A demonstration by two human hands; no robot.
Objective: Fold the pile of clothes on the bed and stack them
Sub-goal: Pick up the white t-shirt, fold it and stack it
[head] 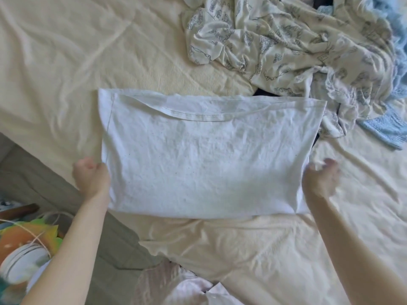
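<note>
A white T-shirt (207, 155) lies folded into a wide rectangle in the middle of the bed, its neckline showing near the far edge. My left hand (91, 177) grips its left edge with curled fingers. At the shirt's right edge is my right hand (320, 179), blurred, with its fingers curled on the cloth. The unfolded pile lies at the far right: a cream garment with a grey print (286, 45) on top, blue lacy cloth (389, 126) beside it and something dark underneath.
The cream bed sheet (77, 51) is wrinkled and bare to the left and far side. The bed's edge runs diagonally at lower left, with a grey mattress side (55, 183) and colourful items on the floor (26, 249). Pale pink cloth (187, 287) lies at the bottom.
</note>
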